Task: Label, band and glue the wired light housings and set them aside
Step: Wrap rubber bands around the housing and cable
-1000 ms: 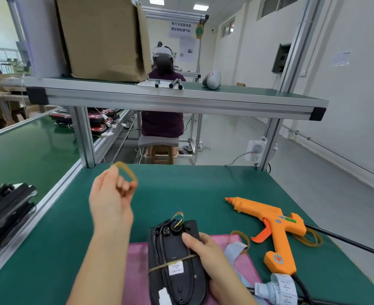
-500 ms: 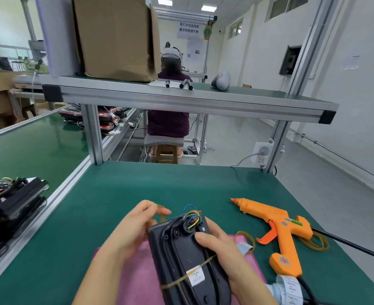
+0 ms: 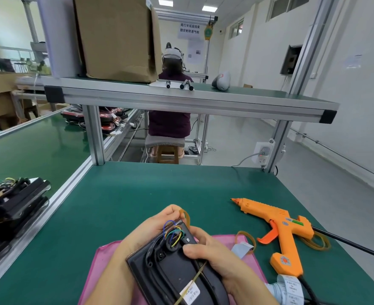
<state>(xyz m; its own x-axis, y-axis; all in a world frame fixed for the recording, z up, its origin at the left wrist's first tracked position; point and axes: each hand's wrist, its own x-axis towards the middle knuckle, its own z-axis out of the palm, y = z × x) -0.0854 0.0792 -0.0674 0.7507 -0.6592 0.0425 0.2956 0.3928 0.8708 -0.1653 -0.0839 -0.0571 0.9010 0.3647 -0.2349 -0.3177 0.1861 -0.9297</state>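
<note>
Left hand (image 3: 150,232) pinches a tan rubber band (image 3: 187,216) between fingertips and thumb, holding it at the far tip of the black housing (image 3: 170,269), just past the loop of coloured wires (image 3: 174,233) that comes out of its back. The right hand (image 3: 214,254) grips the housing along its right edge, fingers curled under and thumb pressed on the back beside the wire outlet. The housing is held back-up over the pink mat (image 3: 106,267) at the near edge of the bench (image 3: 137,194); whether it touches the mat I cannot tell.

One band (image 3: 198,275) already crosses the middle of the housing, and a white label (image 3: 190,293) sits under it, so labelling looks done and banding is the step in hand. The next move likely calls for stretching the pinched band over the tip and drawing it down without snagging or trapping the wires, while the right hand keeps the housing steady.

Gluing seems yet to come: the orange glue gun (image 3: 285,227) lies on the bench to the right, untouched. Spare bands (image 3: 245,235) and a label roll (image 3: 291,287) lie near it. Well to the left, a stack of housings (image 3: 12,199) sits on the neighbouring belt.
</note>
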